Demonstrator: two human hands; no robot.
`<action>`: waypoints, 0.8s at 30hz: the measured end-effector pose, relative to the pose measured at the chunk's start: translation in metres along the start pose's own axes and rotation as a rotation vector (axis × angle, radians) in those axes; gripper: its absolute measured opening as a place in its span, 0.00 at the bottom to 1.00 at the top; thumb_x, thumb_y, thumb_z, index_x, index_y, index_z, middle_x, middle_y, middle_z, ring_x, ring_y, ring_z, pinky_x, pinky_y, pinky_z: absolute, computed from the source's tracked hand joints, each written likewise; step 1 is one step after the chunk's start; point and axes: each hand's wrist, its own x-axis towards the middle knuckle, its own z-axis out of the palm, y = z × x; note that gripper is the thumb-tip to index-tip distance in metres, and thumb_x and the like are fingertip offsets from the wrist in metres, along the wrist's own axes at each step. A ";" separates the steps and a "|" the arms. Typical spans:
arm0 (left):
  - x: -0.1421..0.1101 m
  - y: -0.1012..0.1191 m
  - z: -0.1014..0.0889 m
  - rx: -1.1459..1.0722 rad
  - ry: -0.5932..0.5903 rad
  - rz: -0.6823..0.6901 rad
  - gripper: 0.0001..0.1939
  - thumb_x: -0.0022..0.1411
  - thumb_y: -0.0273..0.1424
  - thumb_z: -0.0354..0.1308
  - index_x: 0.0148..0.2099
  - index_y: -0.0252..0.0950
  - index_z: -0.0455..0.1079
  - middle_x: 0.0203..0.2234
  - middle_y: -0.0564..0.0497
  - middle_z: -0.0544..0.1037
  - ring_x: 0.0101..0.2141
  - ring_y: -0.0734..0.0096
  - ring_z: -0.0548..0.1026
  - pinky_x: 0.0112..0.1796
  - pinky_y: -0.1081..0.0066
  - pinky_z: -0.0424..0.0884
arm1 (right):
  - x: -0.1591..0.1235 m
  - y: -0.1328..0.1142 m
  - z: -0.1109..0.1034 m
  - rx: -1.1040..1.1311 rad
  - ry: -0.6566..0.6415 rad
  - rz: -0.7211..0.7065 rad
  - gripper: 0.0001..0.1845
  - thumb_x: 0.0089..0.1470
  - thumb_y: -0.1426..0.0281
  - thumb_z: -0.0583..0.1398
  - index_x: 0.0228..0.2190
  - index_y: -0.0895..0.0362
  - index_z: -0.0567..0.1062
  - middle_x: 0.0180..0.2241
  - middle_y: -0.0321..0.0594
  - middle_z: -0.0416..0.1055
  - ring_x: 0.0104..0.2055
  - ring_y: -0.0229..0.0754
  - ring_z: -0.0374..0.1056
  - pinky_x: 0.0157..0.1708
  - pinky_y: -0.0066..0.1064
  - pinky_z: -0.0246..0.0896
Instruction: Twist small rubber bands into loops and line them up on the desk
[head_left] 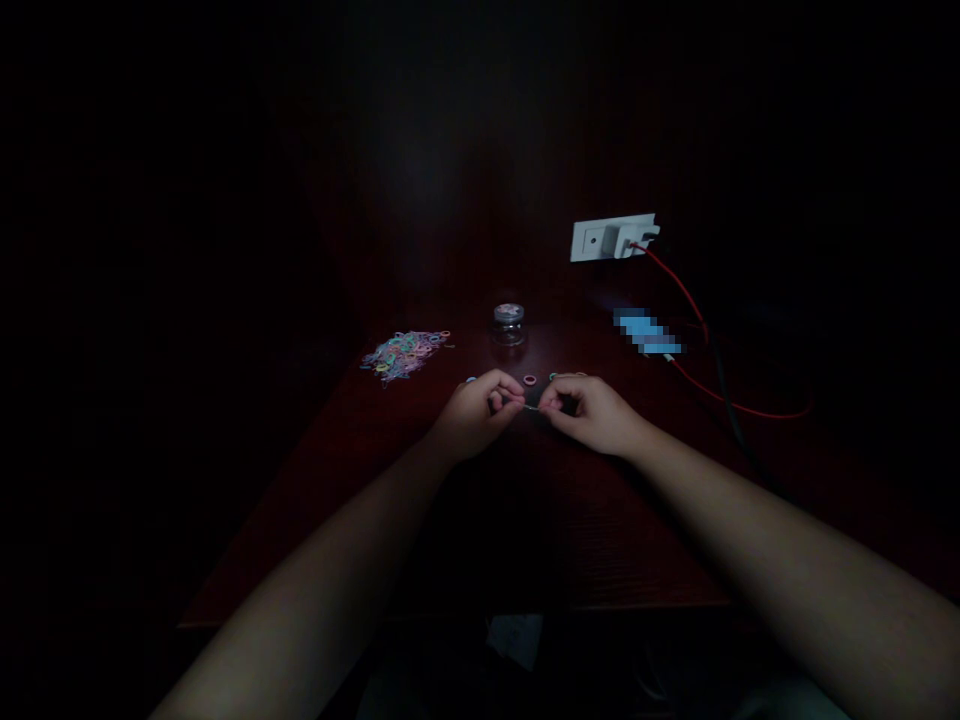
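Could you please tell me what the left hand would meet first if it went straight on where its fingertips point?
Beyond the thin strand it pinches, probably the right hand, facing it across a narrow gap; exact depth is hard to judge in this dim view.

Jar (508,328), colourful bands (405,356) on table (585,530)

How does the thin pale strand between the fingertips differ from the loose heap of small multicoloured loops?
The thin pale strand is pinched between left hand and right hand; the heap of small multicoloured loops lies on the dark-red tabletop. The strand shows one pale tone; the heap mixes pink, green, yellow.
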 end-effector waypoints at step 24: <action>0.002 -0.011 -0.005 0.049 -0.074 -0.007 0.11 0.57 0.26 0.56 0.44 0.36 0.69 0.36 0.50 0.77 0.30 0.76 0.73 0.33 0.74 0.70 | -0.001 0.007 0.003 -0.059 -0.049 0.035 0.03 0.48 0.74 0.59 0.26 0.58 0.74 0.26 0.37 0.70 0.28 0.37 0.64 0.31 0.29 0.59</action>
